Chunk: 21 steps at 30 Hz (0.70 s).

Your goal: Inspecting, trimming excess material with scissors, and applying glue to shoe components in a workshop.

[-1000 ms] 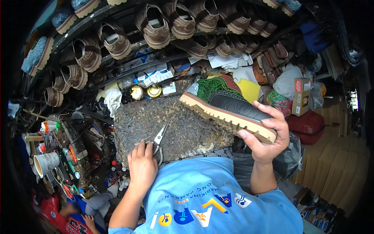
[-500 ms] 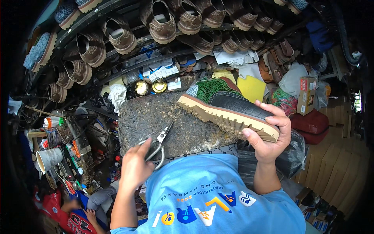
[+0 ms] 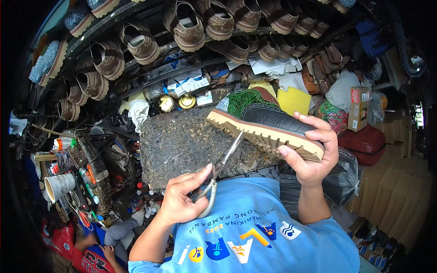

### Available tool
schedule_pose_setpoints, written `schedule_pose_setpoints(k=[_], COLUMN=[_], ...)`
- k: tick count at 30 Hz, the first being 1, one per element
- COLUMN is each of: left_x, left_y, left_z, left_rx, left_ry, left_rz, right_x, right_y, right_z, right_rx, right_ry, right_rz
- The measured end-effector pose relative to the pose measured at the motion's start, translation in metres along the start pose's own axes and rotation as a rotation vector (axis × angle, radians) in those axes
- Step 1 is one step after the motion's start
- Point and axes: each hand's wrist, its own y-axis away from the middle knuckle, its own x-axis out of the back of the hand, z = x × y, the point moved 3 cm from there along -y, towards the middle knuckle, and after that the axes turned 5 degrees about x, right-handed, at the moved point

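In my right hand (image 3: pixel 314 150) is a shoe (image 3: pixel 268 123), gripped by one end with the thumb on the sole's edge and the fingers over the black upper. It is tilted so its thick tan lugged sole faces me; green and pale blue textured panels show at the other end. My left hand (image 3: pixel 186 193) is closed round the handles of a pair of scissors (image 3: pixel 223 164). Their blades look closed together, and the tips reach the sole's edge near its middle; whether they touch it I cannot tell.
A dark, worn work block (image 3: pixel 182 141) lies under the shoe. Brown shoes (image 3: pixel 186 27) line the racks ahead. Two round tins (image 3: pixel 186 101) stand behind the block. A white cup (image 3: pixel 60 186) and tools crowd the left. Another person (image 3: pixel 91 250) sits at lower left.
My left hand has taken the scissors by the handles and brought them up and right, from the block to the shoe's sole. The shoe has shifted only slightly.
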Motion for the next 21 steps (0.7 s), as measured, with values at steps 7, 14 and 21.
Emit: schedule_pose_setpoints(k=[7,14,21], left_x=[-0.0002,0.0040,0.0096], left_y=[-0.0029,-0.0044,-0.0021], left_z=[0.0009,0.0039,0.0017], left_rx=[0.023,0.069,0.096], left_ry=[0.002,0.009,0.000], left_rz=[-0.010,-0.026,-0.045], right_x=[-0.0021,-0.0038,-0.0034], right_y=[0.0003,-0.0009,0.0001], right_z=[-0.0009,-0.0041,-0.0040], right_rx=[0.000,0.000,0.028], right_ry=[-0.013,-0.009,-0.009], right_rz=[0.001,-0.003,-0.027])
